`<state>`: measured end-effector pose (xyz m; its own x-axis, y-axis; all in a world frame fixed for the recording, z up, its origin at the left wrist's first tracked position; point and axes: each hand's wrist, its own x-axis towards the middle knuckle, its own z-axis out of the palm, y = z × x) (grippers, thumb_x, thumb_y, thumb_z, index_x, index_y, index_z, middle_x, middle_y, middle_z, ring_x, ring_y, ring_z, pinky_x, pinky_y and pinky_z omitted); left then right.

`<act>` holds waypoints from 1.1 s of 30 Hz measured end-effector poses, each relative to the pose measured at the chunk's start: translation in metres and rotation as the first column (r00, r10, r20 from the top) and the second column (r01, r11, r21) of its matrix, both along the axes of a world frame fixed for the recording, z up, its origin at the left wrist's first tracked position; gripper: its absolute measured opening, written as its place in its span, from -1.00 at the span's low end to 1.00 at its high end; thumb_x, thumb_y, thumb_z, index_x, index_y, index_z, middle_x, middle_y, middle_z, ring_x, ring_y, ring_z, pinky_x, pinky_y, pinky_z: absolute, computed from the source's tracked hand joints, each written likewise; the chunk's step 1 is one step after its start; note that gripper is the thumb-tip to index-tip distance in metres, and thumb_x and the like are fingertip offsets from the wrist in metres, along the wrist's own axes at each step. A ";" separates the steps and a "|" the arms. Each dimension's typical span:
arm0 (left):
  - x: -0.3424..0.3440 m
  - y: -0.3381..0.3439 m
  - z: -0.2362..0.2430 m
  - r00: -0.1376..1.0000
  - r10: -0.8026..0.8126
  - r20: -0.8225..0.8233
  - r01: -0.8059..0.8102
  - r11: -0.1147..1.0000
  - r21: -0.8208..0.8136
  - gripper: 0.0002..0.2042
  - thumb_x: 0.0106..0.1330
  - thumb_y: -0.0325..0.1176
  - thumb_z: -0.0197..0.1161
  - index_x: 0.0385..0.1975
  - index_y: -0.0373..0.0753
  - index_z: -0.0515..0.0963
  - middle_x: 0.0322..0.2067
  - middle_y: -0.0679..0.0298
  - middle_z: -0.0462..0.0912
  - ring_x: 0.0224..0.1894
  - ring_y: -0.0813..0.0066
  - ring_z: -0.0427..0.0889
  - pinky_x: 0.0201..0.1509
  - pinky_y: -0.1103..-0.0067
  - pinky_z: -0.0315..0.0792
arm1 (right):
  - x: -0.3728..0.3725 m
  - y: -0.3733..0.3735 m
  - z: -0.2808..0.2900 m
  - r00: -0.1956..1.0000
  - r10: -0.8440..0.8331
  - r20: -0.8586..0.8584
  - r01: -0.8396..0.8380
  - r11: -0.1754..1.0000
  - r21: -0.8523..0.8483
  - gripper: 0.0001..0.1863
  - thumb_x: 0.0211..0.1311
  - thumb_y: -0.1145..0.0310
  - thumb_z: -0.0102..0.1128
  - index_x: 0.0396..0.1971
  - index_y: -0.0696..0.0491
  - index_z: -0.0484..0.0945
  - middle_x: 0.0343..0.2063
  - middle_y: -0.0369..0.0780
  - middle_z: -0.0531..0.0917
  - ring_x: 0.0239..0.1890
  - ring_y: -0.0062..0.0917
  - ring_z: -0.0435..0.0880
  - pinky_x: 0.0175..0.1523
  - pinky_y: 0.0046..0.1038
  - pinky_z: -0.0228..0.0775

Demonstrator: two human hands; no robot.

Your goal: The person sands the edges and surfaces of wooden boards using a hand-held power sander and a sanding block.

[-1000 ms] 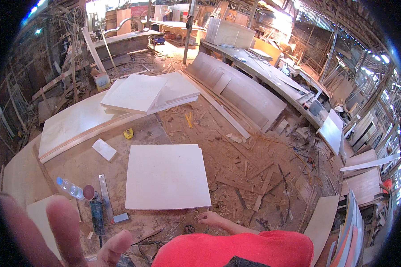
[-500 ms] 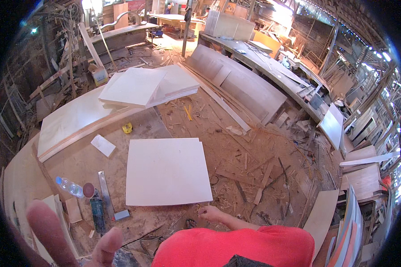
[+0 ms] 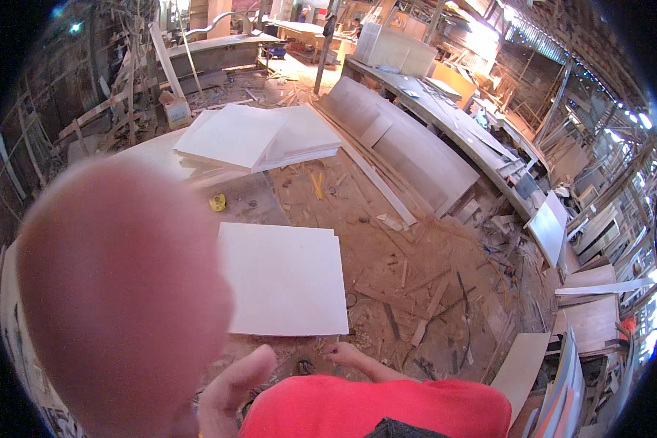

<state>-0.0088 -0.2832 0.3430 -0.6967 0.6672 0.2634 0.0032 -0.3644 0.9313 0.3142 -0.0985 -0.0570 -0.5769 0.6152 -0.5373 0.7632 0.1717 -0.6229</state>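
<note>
My left hand (image 3: 128, 306) is raised very close to the view and looks large and blurred. Its thumb stands apart from a big finger, and nothing shows between them. Low in the middle, my right hand (image 3: 341, 353) is closed beside the near edge of a pale square panel (image 3: 288, 281). Whatever its curled fingers may hold is too small to make out. The panel lies flat on the work surface, its left part hidden behind my left hand. Beyond it sits a yellow tape measure (image 3: 217, 202).
Stacked pale boards (image 3: 233, 135) lie farther off at the left. A long bench (image 3: 431, 106) runs along the right, with a large grey sheet (image 3: 398, 142) leaning against it. Wood scraps (image 3: 434, 314) litter the floor, and more boards (image 3: 522, 369) stand at the lower right.
My left hand has come up from the lower left toward the view, now covering the bottle, the grinder and the metal ruler. My right hand stays near the panel's edge.
</note>
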 end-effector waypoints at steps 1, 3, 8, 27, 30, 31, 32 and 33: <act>0.000 0.000 0.001 1.000 0.002 -0.002 -0.002 1.000 0.005 -0.50 0.54 -0.04 0.12 0.35 -0.03 0.18 0.62 0.33 -0.15 0.60 0.36 -0.11 0.48 0.05 0.05 | -0.001 0.000 0.000 1.000 0.003 0.012 -0.003 1.000 0.010 -0.52 0.21 -0.04 0.38 -0.07 0.04 0.78 -0.19 -0.07 0.81 -0.08 -0.18 0.78 0.07 -0.23 0.58; -0.001 -0.001 0.004 1.000 0.002 -0.007 -0.002 1.000 0.009 -0.51 0.54 -0.04 0.12 0.35 -0.03 0.19 0.62 0.33 -0.15 0.60 0.36 -0.11 0.49 0.04 0.04 | -0.008 -0.002 0.005 0.999 0.007 0.032 -0.008 1.000 0.027 -0.53 0.21 -0.04 0.38 -0.06 0.03 0.78 -0.16 -0.06 0.81 -0.05 -0.17 0.78 0.10 -0.22 0.57; -0.002 -0.001 0.007 1.000 -0.005 -0.014 0.006 0.999 0.031 -0.51 0.54 -0.04 0.11 0.33 -0.03 0.19 0.62 0.32 -0.16 0.60 0.35 -0.13 0.49 0.04 0.03 | -0.011 0.002 0.017 0.997 0.020 0.078 -0.020 1.000 0.004 -0.53 0.20 -0.03 0.36 -0.06 0.01 0.79 -0.11 -0.05 0.80 -0.01 -0.17 0.78 0.15 -0.19 0.57; 0.008 -0.001 0.032 0.997 -0.027 -0.073 0.038 0.988 0.150 -0.54 0.54 -0.03 0.11 0.29 -0.04 0.22 0.62 0.31 -0.21 0.61 0.32 -0.19 0.51 0.01 -0.04 | 0.003 -0.006 0.005 0.998 0.014 0.066 -0.016 1.000 0.025 -0.53 0.19 0.01 0.36 -0.01 -0.01 0.78 -0.07 -0.06 0.81 0.03 -0.17 0.78 0.15 -0.22 0.59; 0.009 0.002 0.033 0.997 -0.038 -0.074 0.050 0.984 0.169 -0.55 0.54 -0.03 0.11 0.29 -0.04 0.23 0.62 0.31 -0.21 0.61 0.32 -0.19 0.51 0.00 -0.05 | 0.009 -0.008 0.016 0.997 0.021 0.078 -0.023 1.000 0.018 -0.53 0.20 0.01 0.36 0.01 -0.02 0.77 -0.07 -0.07 0.81 0.04 -0.18 0.78 0.14 -0.22 0.59; 0.009 0.001 0.034 0.997 -0.031 -0.077 0.045 0.983 0.178 -0.55 0.54 -0.03 0.11 0.29 -0.04 0.23 0.62 0.31 -0.21 0.61 0.31 -0.20 0.51 0.00 -0.05 | 0.010 -0.009 0.017 0.997 0.021 0.069 -0.023 0.999 0.023 -0.52 0.20 0.01 0.37 0.01 -0.01 0.77 -0.07 -0.07 0.81 0.03 -0.17 0.78 0.14 -0.22 0.59; 0.010 0.001 0.036 0.996 -0.034 -0.078 0.048 0.981 0.186 -0.55 0.54 -0.03 0.11 0.28 -0.04 0.23 0.63 0.31 -0.22 0.61 0.31 -0.20 0.51 0.00 -0.05 | 0.010 -0.010 0.016 0.998 0.020 0.060 -0.022 0.999 0.028 -0.52 0.20 0.00 0.37 0.02 0.00 0.76 -0.07 -0.07 0.81 0.03 -0.17 0.78 0.14 -0.22 0.59; 0.011 -0.003 0.037 0.996 -0.034 -0.082 0.048 0.982 0.184 -0.55 0.54 -0.03 0.11 0.28 -0.05 0.23 0.63 0.31 -0.22 0.61 0.31 -0.20 0.51 0.00 -0.06 | 0.011 -0.010 0.016 0.999 0.019 0.051 -0.021 0.999 0.034 -0.51 0.20 0.00 0.38 0.02 0.01 0.76 -0.06 -0.07 0.81 0.03 -0.17 0.78 0.14 -0.22 0.59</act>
<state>0.0020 -0.2858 0.3797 -0.6421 0.6292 0.4379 0.0549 -0.5320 0.8449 0.3251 -0.1086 -0.0410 -0.5619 0.6224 -0.5449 0.7899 0.2080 -0.5769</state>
